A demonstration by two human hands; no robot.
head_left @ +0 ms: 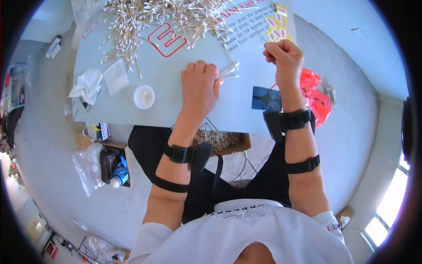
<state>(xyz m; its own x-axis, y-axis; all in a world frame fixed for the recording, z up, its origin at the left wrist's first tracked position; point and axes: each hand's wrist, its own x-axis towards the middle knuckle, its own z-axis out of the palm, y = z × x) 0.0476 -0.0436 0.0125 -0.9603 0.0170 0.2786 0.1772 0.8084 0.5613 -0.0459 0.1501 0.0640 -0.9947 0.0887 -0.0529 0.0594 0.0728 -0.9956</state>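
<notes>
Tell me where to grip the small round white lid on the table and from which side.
Grip the round white lid across its rim, coming straight down from above. It lies flat and low on the grey table, with bare surface all around, apart from the crumpled white cloth, so opposite edges look free for fingertips.

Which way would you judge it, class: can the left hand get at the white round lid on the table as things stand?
Probably yes. The lid lies just left of the left hand with bare table between them, though that hand is shut on a bunch of swabs.
</notes>
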